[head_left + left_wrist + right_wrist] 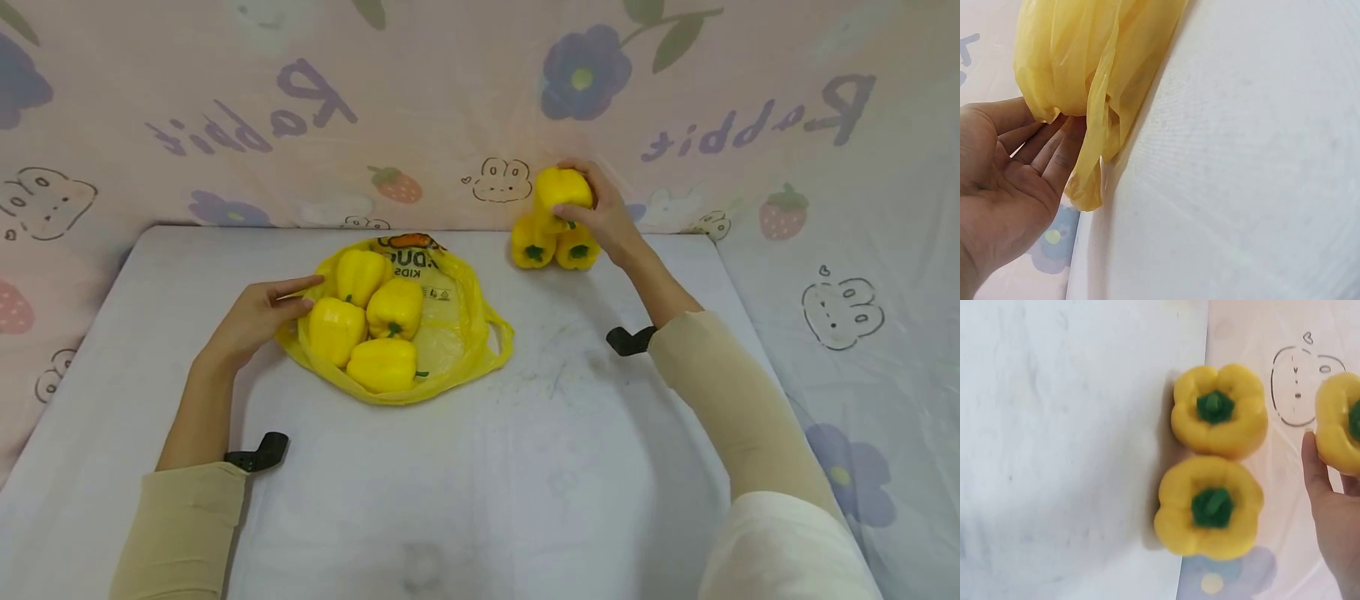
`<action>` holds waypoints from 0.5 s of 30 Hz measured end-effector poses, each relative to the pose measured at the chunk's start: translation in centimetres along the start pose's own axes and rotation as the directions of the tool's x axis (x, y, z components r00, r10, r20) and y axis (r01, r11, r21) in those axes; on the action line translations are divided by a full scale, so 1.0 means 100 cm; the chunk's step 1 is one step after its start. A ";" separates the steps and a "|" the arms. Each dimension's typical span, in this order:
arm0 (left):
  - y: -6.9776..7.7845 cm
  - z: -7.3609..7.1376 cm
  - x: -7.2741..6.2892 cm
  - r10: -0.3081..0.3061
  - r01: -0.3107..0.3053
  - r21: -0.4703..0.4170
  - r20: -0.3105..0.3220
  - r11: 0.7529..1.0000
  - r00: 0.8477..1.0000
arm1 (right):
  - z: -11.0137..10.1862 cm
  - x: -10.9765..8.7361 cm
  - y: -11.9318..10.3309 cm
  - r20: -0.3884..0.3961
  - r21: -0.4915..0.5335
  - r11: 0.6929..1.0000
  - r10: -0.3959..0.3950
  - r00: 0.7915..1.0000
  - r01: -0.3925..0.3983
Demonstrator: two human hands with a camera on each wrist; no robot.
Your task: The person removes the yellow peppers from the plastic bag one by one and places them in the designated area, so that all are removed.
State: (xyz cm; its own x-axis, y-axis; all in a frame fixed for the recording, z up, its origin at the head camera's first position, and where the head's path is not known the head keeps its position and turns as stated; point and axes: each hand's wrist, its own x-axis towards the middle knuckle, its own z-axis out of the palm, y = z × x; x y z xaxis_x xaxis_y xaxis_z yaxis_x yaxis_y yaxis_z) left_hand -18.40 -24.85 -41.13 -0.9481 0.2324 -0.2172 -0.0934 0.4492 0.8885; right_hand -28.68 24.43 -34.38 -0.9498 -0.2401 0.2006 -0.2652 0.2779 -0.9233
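A yellow plastic bag (450, 367) lies spread on the table with its mouth facing up, and several yellow bell peppers (395, 308) sit inside at its left. My left hand (262, 317) holds the bag's left rim; in the left wrist view its fingertips are hidden behind the plastic (1072, 56). At the back of the table, my right hand (603, 212) grips another yellow bell pepper (561, 187) between thumb and fingers. That pepper is above two more bell peppers (1210, 506), which stand side by side with green stems toward me.
A patterned cloth wall (450, 100) rises behind the white table (480, 500). One bag handle (504, 340) lies out to the right. Black wrist mounts (258, 452) stick out from both sleeves.
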 end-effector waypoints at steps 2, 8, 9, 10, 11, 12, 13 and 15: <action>0.000 0.000 0.000 0.007 -0.007 -0.007 -0.003 1.000 1.000 | -0.005 -0.001 0.001 -0.013 0.005 1.000 -0.011 1.000 0.011; 0.000 0.000 -0.002 -0.006 0.006 0.005 0.006 1.000 1.000 | -0.019 -0.009 0.010 -0.052 0.005 1.000 0.009 0.999 -0.009; 0.000 0.000 -0.002 -0.012 0.012 0.005 0.007 1.000 1.000 | -0.022 -0.010 0.012 -0.054 0.006 1.000 0.011 0.998 -0.011; 0.000 0.001 -0.002 -0.015 0.015 0.003 0.007 1.000 1.000 | -0.024 -0.012 0.013 -0.058 0.006 1.000 0.012 0.998 -0.012; 0.000 0.001 -0.002 -0.017 0.017 0.000 0.007 1.000 1.000 | -0.026 -0.013 0.015 -0.061 0.008 1.000 0.012 0.998 -0.012; 0.000 0.001 -0.001 -0.019 0.019 -0.004 0.007 1.000 1.000 | -0.029 -0.014 0.016 -0.065 0.008 1.000 0.014 0.998 -0.013; 0.000 0.000 -0.001 -0.020 0.020 -0.004 0.007 1.000 1.000 | -0.031 -0.015 0.017 -0.070 0.005 1.000 0.013 0.997 -0.012; 0.000 0.000 0.000 -0.019 0.019 -0.007 0.008 1.000 1.000 | -0.035 -0.017 0.019 -0.084 0.000 1.000 0.015 0.996 -0.015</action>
State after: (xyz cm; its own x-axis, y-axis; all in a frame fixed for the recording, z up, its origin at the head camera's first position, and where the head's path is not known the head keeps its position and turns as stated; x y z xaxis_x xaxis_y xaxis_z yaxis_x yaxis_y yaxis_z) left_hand -18.39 -24.85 -41.16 -0.9438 0.2304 -0.2370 -0.1134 0.4477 0.8870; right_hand -28.14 28.66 -35.36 -0.9641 -0.1575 0.2137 -0.2512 0.2812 -0.9262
